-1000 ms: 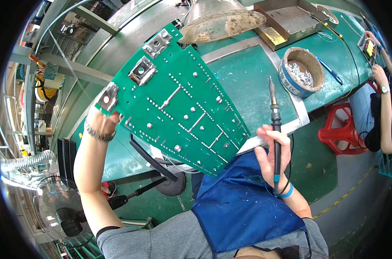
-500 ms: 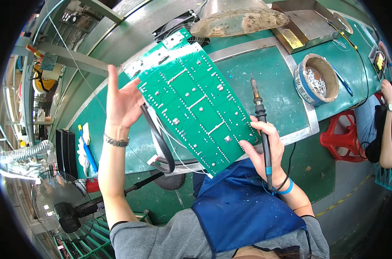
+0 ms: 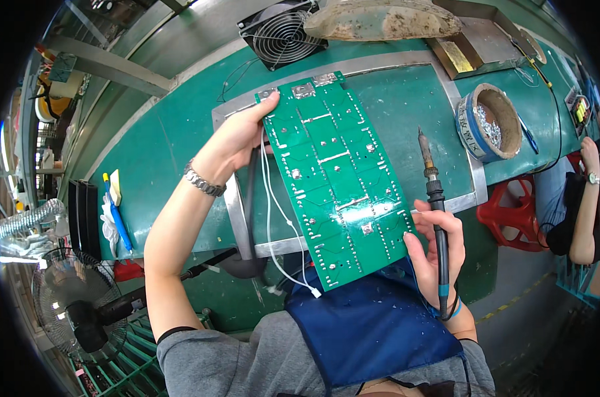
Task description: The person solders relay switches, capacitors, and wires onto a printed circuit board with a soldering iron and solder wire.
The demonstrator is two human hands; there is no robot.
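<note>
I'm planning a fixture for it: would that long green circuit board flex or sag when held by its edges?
The long green circuit board probably stays stiff: it looks flat though only the left hand and right hand touch its edges. It seems light for its size, being thin. Its bare solder traces suggest avoiding pressure on the face.

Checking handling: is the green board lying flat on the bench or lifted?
Lifted. The left hand grips the green board at its edge, tilted over the bench.

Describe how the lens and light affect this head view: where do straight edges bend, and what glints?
Head view: the green bench's edges curve toward the black circular rim; even light, soft shadows; solder on the circuit board and the wrist bracelet glint; centre sharp.
</note>
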